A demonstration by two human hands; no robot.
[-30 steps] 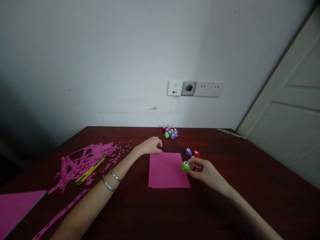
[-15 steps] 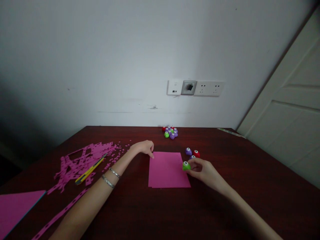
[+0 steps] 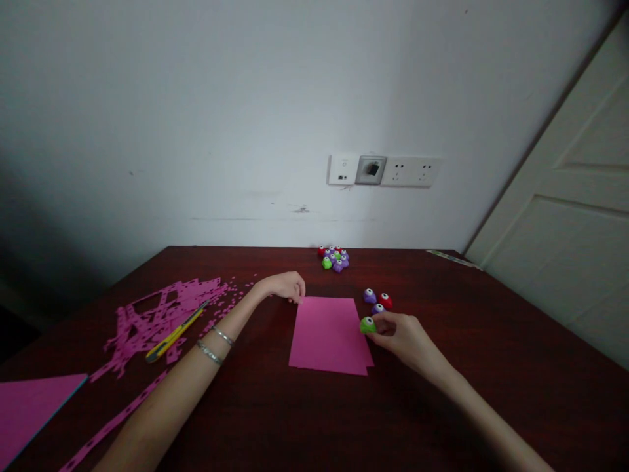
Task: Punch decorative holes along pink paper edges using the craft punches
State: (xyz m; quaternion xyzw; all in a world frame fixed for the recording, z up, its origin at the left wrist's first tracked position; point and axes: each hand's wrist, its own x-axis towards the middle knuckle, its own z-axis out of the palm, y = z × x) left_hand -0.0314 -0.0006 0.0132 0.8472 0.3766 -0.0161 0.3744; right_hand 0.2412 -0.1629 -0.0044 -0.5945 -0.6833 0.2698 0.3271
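Both pinching pink paper point(image 3: 328, 337) in the curled left hand point(image 3: 289, 286), likely for steadying, and gripping a green one-eyed figurine point(image 3: 367, 326) in the half-closed right hand point(image 3: 403, 333), perhaps as a weight.

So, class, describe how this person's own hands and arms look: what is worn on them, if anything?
The left hand and right hand are ungloved. Two silvery bracelets circle the left arm: the one nearer the hand looks plain, the other more textured. The right arm shows no bracelet. No sleeves are in view.
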